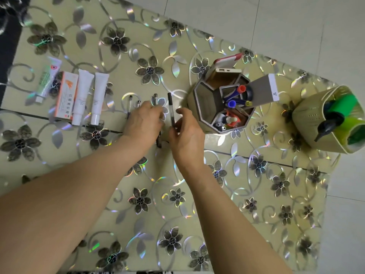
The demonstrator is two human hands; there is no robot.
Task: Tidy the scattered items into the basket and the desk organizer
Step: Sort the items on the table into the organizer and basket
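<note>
On the table, covered with a flower-patterned reflective sheet, all items lie or stand in the far half. At far right stands a pale green basket, holding a green bottle with a dark nozzle. Left of it, well apart, stands the hexagonal desk organizer; its compartments hold markers with red and blue caps, a power bank, a grey box and small items too cluttered to identify.

At far left four items lie side by side: a green-and-white tube, an orange-and-white carton, and two white tubes, the carton and first white tube touching.

Left hand rests palm down over a group of pens, fingers curled onto them; whether any is actually gripped cannot be told. Right hand pinches a black pen between thumb and fingers at its near end, remaining fingers loosely bent, just beside the organizer's near-left wall.
</note>
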